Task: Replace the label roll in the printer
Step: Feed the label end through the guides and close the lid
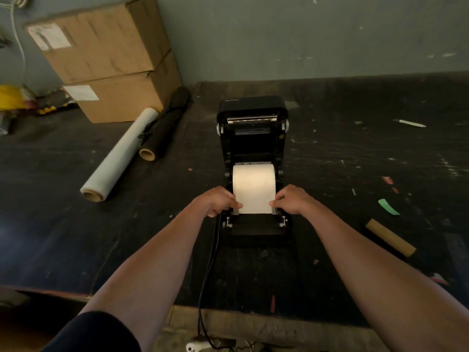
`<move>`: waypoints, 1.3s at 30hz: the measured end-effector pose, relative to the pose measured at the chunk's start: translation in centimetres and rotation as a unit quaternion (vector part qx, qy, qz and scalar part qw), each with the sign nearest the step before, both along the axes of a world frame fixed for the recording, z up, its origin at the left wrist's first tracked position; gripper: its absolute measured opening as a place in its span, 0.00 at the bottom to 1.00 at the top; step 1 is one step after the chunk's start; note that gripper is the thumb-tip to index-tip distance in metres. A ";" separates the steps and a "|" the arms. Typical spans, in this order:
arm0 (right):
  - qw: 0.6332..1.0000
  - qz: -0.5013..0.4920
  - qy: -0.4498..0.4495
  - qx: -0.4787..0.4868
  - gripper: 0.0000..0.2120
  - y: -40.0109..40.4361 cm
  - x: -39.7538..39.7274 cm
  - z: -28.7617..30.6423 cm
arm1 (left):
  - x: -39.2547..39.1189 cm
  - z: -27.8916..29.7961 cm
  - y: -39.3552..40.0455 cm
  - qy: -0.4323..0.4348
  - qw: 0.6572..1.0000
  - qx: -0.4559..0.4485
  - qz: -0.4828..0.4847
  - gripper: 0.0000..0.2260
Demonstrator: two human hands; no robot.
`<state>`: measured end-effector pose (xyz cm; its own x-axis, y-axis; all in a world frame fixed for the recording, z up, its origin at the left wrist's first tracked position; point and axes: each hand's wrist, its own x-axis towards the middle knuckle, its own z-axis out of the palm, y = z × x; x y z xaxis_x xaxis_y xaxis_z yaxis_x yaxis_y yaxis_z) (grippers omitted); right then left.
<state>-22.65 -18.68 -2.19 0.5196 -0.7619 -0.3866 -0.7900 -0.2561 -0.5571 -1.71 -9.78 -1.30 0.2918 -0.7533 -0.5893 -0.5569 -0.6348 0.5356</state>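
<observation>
A black label printer (252,138) stands on the dark table with its lid tipped up and back. A white label roll (253,181) sits in its open bay, and a strip of labels runs forward from it toward the front slot. My left hand (218,200) pinches the strip's left edge. My right hand (291,199) pinches its right edge. Both hands rest at the printer's side guides. An empty brown cardboard core (389,237) lies on the table to the right.
A roll of clear stretch film (119,154) and a black roll (165,128) lie at the left, in front of two stacked cardboard boxes (106,59). The printer's black cable (206,283) runs over the near table edge. Paper scraps and a green strip (388,207) lie at the right.
</observation>
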 end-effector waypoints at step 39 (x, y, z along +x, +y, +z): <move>0.992 0.028 0.120 0.006 0.17 -1.2 1.9 0.9 | -5.4 -1.7 3.5 -0.323 0.858 -0.271 -0.293 0.17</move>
<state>-20.70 -19.85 -1.26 0.4534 -0.7290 -0.5128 -0.8847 -0.2984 -0.3580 -7.07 -6.29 -3.04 -0.0959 -0.9948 0.0355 -0.9875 0.0995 0.1225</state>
